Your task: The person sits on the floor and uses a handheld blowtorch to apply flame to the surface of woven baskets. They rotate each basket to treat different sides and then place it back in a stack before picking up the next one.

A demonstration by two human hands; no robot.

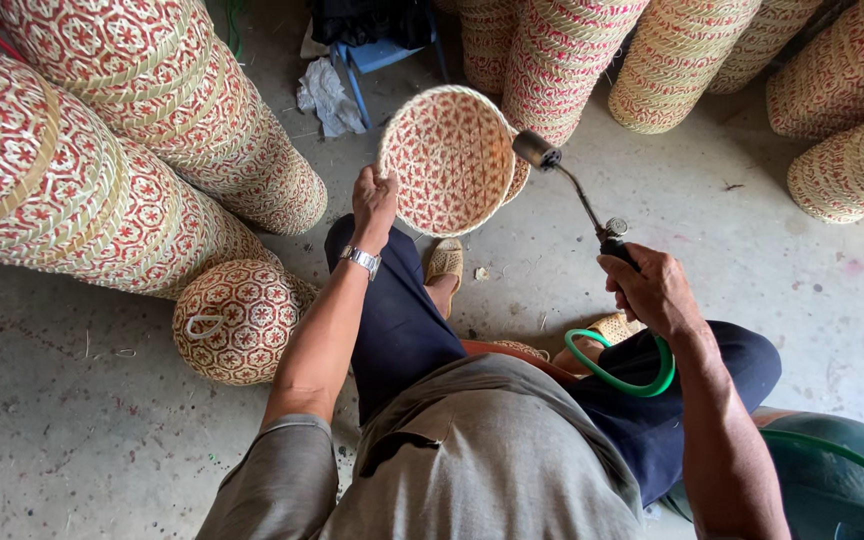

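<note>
Now the left hand pinches the woven basket by its stiff rim, looks light, while the right hand is wrapped around the gas torch handle.

Person, seated: grey short-sleeved shirt with chest pocket; dark navy trousers; silver metal-band wristwatch on left wrist; tan woven slip-on shoes; forearms bare.
</note>
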